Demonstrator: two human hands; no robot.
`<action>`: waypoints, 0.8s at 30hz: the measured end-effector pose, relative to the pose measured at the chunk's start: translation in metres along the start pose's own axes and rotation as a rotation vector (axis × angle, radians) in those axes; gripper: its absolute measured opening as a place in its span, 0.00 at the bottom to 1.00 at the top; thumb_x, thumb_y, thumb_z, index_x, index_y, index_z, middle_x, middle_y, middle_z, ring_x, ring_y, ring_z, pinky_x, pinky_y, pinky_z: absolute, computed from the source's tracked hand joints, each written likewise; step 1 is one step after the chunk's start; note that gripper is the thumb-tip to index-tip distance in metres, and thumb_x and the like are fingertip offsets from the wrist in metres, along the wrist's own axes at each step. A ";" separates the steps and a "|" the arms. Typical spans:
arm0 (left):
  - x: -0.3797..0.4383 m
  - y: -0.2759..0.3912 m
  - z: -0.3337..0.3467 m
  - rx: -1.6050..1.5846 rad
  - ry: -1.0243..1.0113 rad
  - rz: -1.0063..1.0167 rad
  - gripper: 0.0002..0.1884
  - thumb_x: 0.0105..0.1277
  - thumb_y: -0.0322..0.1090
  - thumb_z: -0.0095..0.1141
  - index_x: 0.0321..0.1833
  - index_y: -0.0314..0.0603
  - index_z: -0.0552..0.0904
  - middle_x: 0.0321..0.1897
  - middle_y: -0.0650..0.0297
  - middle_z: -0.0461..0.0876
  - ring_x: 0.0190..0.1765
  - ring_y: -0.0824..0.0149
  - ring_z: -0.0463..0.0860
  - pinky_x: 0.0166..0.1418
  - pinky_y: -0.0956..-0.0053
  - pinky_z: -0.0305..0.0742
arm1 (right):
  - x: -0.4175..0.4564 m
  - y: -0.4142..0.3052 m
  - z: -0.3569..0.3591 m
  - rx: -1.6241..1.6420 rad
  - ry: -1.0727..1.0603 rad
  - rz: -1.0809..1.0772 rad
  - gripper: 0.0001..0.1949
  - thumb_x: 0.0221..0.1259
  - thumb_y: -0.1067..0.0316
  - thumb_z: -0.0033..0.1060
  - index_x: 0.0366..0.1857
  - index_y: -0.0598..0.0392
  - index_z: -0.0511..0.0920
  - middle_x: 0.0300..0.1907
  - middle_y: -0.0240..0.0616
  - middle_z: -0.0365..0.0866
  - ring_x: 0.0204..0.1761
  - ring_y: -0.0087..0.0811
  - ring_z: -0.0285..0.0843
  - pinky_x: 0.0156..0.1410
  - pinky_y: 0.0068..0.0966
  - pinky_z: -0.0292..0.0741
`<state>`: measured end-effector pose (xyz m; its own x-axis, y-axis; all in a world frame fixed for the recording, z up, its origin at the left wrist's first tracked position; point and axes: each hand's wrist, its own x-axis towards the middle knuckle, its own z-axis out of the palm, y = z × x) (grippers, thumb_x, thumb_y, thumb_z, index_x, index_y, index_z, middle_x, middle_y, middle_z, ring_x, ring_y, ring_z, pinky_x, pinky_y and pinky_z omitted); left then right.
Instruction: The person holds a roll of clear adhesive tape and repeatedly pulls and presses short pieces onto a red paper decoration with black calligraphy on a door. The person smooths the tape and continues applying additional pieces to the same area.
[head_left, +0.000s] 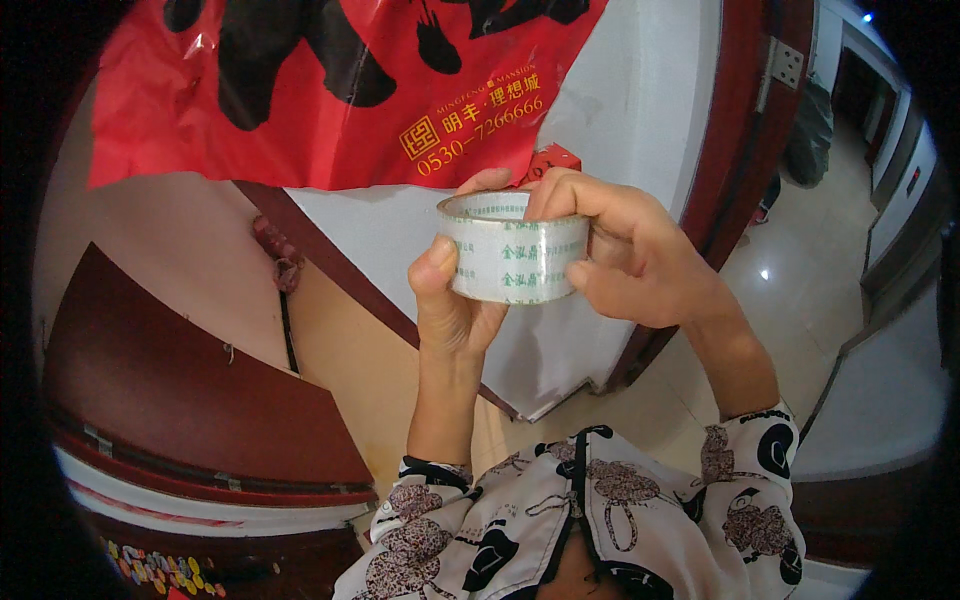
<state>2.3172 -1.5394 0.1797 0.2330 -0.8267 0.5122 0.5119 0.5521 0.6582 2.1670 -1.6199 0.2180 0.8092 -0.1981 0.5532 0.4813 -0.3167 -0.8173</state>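
A roll of clear packing tape (517, 259), with green print on its core, is held upright between my two hands. My left hand (461, 307) grips it from the left, its thumb against the outer face and fingertips showing at the far rim. My right hand (637, 251) has its thumb on the right side of the roll and bent fingers over the top rim. I cannot tell whether the tape's end is lifted. Just beyond the roll hangs a red paper sheet (300, 150) with large black brush characters and gold writing.
Behind my right fingers is a small red printed item (555, 159). A dark red door panel (202, 375) stands at left, with colourful stickers (161, 570) below. To the right, past a brown door frame (720, 150), runs a tiled floor (787, 285) with a dark bag (810, 135).
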 end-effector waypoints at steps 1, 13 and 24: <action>0.001 0.000 -0.001 -0.008 -0.034 0.006 0.42 0.53 0.57 0.59 0.65 0.30 0.66 0.57 0.48 0.73 0.59 0.56 0.75 0.64 0.63 0.72 | 0.000 -0.003 -0.002 -0.020 -0.012 0.015 0.10 0.50 0.75 0.53 0.37 0.62 0.70 0.39 0.34 0.66 0.41 0.23 0.63 0.48 0.19 0.62; -0.028 0.040 -0.008 1.095 -0.225 0.229 0.09 0.50 0.32 0.68 0.29 0.36 0.81 0.32 0.59 0.81 0.42 0.59 0.77 0.61 0.62 0.65 | 0.006 -0.016 -0.019 -0.617 -0.295 -0.240 0.13 0.52 0.71 0.61 0.41 0.62 0.76 0.46 0.42 0.74 0.52 0.37 0.70 0.60 0.31 0.67; -0.015 0.029 0.035 1.262 0.004 0.547 0.08 0.51 0.30 0.67 0.29 0.36 0.81 0.28 0.58 0.78 0.51 0.51 0.76 0.64 0.59 0.60 | 0.009 0.001 -0.009 -0.193 0.177 -0.269 0.25 0.50 0.72 0.64 0.57 0.54 0.77 0.60 0.45 0.71 0.61 0.33 0.70 0.60 0.28 0.73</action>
<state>2.2993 -1.5069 0.2108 0.1636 -0.4726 0.8660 -0.7360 0.5261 0.4262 2.1716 -1.6298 0.2237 0.5834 -0.2361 0.7771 0.5825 -0.5451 -0.6029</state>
